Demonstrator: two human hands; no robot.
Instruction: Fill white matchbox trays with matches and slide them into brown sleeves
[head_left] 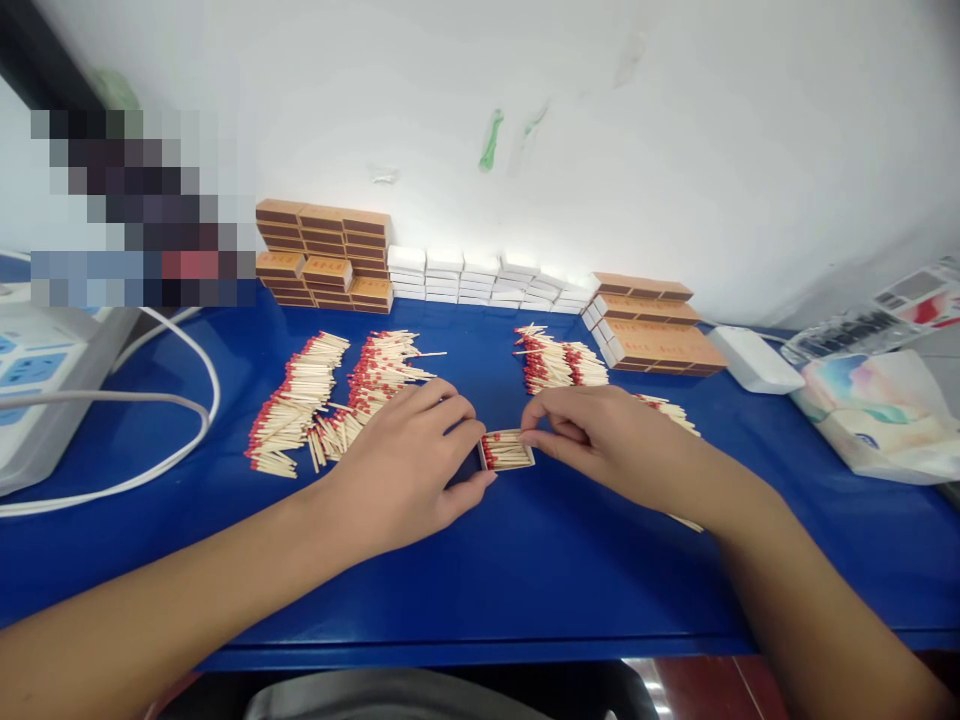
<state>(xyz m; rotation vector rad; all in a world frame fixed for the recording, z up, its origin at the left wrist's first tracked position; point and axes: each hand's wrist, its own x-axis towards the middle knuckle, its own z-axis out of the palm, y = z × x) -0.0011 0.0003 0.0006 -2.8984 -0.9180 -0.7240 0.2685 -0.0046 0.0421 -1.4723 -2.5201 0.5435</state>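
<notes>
While both hands meet near the middle of the blue worktop, a small open matchbox tray lies flat between them, filled with matches whose red heads point toward the left edge. The left hand rests palm down just beside the tray; its thumb and fingertips touch the tray's left end, fingers loosely curled rather than closed around anything. The right hand touches the tray's right end with thumb and forefinger pinched at it; whether a match is held in that pinch cannot be told from this view.

Loose matches lie in heaps toward the far side: one long heap left of the left hand, a second heap just behind that hand, and a third heap behind the right hand. A few more matches show beside the right wrist.

Along the far edge, against the wall, stand brown boxes stacked in rows, a row of white trays, and further brown boxes toward the right. A white block and a printed packet lie near the right edge. A power strip with a white cable sits at the left edge.
</notes>
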